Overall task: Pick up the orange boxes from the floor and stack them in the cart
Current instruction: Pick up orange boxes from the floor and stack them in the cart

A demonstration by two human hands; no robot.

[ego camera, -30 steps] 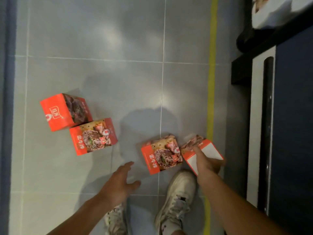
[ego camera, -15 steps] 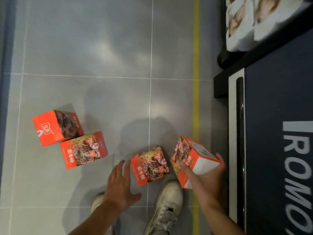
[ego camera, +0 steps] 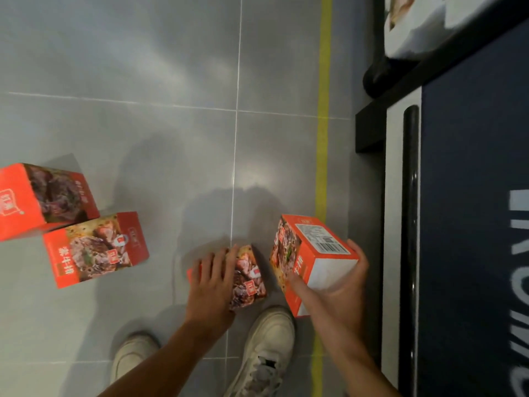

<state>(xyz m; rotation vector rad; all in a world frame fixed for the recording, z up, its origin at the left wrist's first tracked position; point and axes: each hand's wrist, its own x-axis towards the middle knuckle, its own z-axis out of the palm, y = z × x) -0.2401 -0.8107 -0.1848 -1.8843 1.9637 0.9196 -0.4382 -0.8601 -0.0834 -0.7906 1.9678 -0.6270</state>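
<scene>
Two hands, two orange boxes: one lifted, one just being taken from the floor.

The right hand (ego camera: 340, 285) held an orange box (ego camera: 307, 257) clear of the grey tiled floor (ego camera: 171, 81), its grip wrapped around the lower end with the thumb on the printed face and fingers curled behind the white panel, probably so the box could be carried one-handed toward the cart (ego camera: 469, 196) just to its right. The left hand (ego camera: 211, 285) lay over a second box (ego camera: 246, 279) that rested on the floor by the white shoes (ego camera: 269, 339); its fingers draped across the top and left edge, but whether that grip had closed could not be told. Two more boxes, a flat one (ego camera: 94, 249) and an upright one (ego camera: 43, 199), sat touching each other well to the left, not yet collected.
</scene>
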